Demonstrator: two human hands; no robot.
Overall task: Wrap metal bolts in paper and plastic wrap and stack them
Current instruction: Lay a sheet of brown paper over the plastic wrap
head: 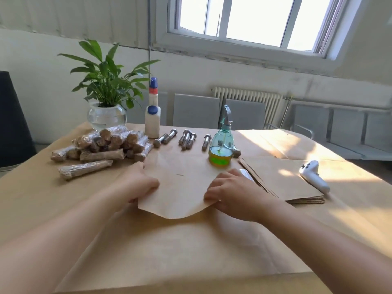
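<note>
A brown paper sheet point(180, 183) lies in the middle of the paper-covered table point(191, 247), its near edge lifted and curved. My left hand point(140, 183) grips the sheet's left edge and my right hand point(229, 192) grips its right edge near the front corner. Several bare metal bolts point(186, 139) lie in a row beyond the sheet. A pile of wrapped bolts point(106, 143), in paper and plastic wrap, sits at the far left. A stack of paper sheets point(284, 179) lies to the right. A whitish object point(246, 174) peeks out behind my right hand.
A spray bottle point(221, 145) with green-yellow liquid stands just beyond the sheet. A white glue bottle point(152, 115) and a potted plant point(106, 98) in a glass bowl stand at the back left. A white controller point(314, 176) lies on the right.
</note>
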